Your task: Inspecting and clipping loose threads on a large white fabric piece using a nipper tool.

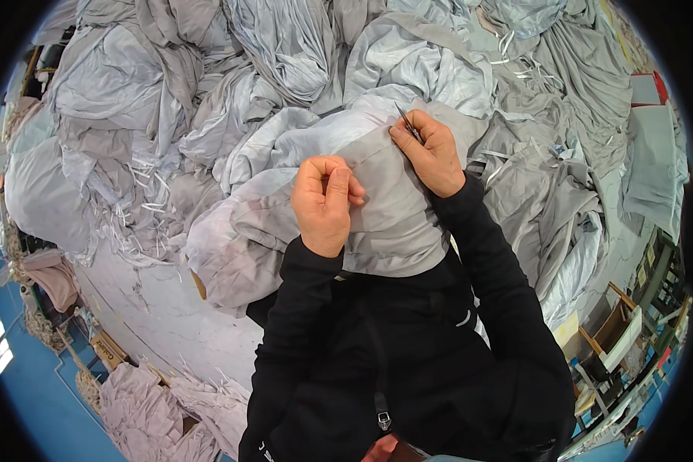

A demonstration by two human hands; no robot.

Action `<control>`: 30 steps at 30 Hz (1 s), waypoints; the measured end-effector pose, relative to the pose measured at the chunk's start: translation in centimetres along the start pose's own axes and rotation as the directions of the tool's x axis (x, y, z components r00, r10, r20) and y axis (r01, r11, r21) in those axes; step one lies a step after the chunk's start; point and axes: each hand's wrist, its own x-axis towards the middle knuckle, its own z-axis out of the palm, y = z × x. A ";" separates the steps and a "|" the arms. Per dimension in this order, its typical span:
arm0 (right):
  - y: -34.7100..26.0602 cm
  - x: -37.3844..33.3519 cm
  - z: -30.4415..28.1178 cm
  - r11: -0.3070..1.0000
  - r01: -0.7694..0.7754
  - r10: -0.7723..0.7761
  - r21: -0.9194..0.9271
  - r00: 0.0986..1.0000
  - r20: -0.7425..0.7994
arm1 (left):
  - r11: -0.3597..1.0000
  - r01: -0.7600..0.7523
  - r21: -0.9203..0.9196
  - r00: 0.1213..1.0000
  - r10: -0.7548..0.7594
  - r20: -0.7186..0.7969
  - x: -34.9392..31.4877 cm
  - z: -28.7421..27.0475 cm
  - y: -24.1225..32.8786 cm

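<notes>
A grey cloth (393, 231) with a seam across it is spread over my lap and the table edge. Above it, my left hand (323, 202) is closed in a pinch, thumb against the curled fingers; anything between them is too small to make out. My right hand (433, 158) lies to the right and slightly farther off, wrapped round a pair of dark thread snips (405, 118). The thin points of the snips stick out past the fingers toward the upper left. The two hands are apart.
Crumpled grey and pale blue cloth (285, 46) is heaped across the far side, with white ties (150, 185) hanging out. A white marbled tabletop (169, 308) shows at left. Pinkish cloth (142, 408) lies lower left; a wooden box (614, 331) stands at right.
</notes>
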 end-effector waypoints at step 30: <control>-5.6 -4.2 0.8 0.649 0.431 -0.462 -0.628 0.878 0.125 | 0.707 -0.322 0.630 0.924 0.379 0.046 0.6 1.6 -0.1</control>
